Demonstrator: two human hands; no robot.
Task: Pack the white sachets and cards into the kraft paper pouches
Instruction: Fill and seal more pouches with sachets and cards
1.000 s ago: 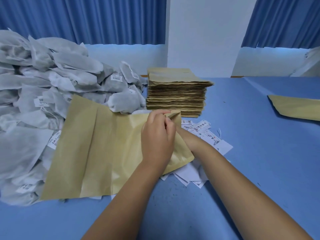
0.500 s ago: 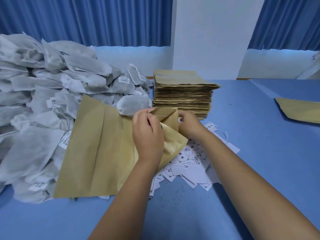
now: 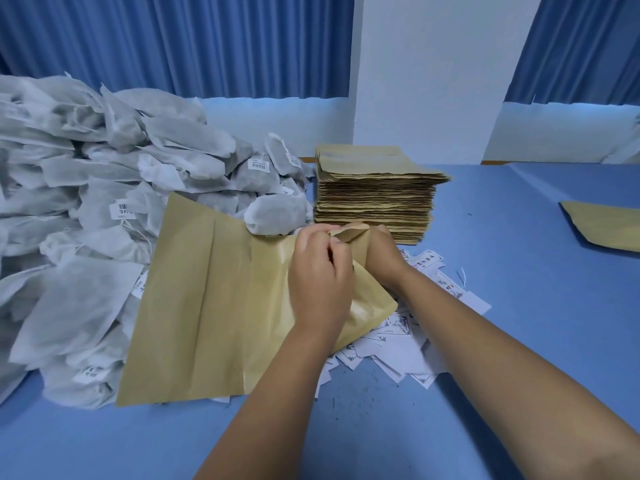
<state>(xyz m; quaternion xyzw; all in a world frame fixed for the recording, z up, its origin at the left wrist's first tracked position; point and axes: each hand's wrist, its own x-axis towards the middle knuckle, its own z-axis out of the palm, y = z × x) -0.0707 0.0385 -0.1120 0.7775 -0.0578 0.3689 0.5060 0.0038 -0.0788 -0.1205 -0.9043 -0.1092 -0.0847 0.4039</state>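
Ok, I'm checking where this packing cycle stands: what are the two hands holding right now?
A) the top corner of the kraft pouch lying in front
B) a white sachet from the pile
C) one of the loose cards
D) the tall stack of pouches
A: the left hand and the right hand both grip the curled top corner of the kraft pouch, pulling its mouth apart.

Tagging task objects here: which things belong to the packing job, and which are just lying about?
Job: kraft pouch, held at its mouth by left hand and right hand; white sachets; cards; stack of pouches.
Lying about: lone pouch at the right edge, untouched; blue curtains.
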